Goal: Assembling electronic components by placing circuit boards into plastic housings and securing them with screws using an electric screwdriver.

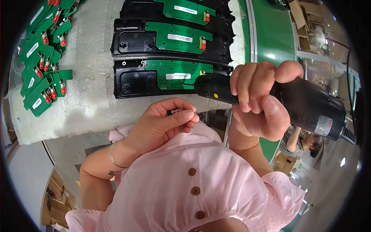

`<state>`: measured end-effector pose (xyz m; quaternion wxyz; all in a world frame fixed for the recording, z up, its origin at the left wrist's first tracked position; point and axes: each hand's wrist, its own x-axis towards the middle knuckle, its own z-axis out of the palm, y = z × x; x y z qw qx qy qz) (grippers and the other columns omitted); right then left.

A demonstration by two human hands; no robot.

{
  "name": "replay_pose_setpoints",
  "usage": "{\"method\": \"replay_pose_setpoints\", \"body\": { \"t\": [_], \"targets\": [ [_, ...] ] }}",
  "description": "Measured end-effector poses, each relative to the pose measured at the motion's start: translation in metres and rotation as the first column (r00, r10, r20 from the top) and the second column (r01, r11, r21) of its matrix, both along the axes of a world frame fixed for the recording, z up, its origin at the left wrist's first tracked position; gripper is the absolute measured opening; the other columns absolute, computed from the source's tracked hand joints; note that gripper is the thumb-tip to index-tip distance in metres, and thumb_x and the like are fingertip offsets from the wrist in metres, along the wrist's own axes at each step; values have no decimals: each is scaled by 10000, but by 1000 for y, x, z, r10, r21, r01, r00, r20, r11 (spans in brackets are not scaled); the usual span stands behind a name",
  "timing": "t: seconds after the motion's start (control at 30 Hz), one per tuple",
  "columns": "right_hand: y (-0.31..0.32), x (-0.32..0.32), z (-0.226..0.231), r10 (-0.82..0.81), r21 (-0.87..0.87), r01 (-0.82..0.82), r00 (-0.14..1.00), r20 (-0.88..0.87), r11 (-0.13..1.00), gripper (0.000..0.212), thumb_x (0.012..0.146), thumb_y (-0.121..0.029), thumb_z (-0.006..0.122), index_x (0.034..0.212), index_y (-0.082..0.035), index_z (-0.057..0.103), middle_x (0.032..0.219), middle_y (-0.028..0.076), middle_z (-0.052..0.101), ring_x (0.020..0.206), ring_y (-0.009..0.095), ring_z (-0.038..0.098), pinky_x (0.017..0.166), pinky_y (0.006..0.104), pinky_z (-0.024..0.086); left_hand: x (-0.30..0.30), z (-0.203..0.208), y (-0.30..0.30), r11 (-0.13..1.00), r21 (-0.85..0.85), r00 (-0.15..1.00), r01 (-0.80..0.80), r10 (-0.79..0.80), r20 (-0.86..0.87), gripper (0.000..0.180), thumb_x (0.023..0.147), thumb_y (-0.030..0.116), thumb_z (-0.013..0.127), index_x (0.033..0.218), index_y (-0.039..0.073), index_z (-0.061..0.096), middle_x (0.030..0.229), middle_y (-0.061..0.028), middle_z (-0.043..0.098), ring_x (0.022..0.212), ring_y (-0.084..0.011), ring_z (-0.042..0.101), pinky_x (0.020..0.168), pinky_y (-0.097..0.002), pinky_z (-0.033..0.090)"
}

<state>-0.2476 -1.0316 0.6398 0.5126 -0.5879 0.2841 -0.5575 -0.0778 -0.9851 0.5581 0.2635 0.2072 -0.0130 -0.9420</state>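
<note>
My right hand (pixel 259 101) is wrapped round a black electric screwdriver (pixel 309 106), lying nearly level with its cord end to the right. Its narrow front, marked by a yellow dot, reaches over the nearest green circuit board (pixel 174 79); the thin bit points at the board beside its white label. That board lies in a black plastic housing (pixel 133 80). Close to the housing's near edge, my left hand (pixel 164 121) is closed, thumb against fingertips. Small dark pieces that look like screws (pixel 170 112) show inside its curled fingers.
Behind the nearest housing, more black housings with boards (pixel 179 37) lie in a row. Loose green boards with red-and-white connectors (pixel 42 69) are heaped at the left on the pale wrapped work surface (pixel 91 58). A person in a striped top (pixel 292 141) is at the right.
</note>
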Motion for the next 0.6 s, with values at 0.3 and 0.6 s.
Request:
{"method": "replay_pose_setpoints", "body": {
  "t": [0.3,0.6],
  "targets": [
    [-3,8,5,42,13,-41,995,-95,999,259,734,-97,505,966,-89,389,587,-8,431,487,111,429,548,282,379,-1,-6,1,999,-28,997,-27,25,-76,139,857,130,564,966,44,573,887,-46,602,784,-87,568,702,-207,470],
    [-3,13,3,65,3,-65,993,-102,998,246,702,-45,502,915,-82,386,592,8,437,484,120,436,532,291,389,-2,-4,1,998,24,995,-64,66,-79,155,871,127,540,999,43,563,903,-55,605,809,-89,574,736,-209,483]
  ]
}}
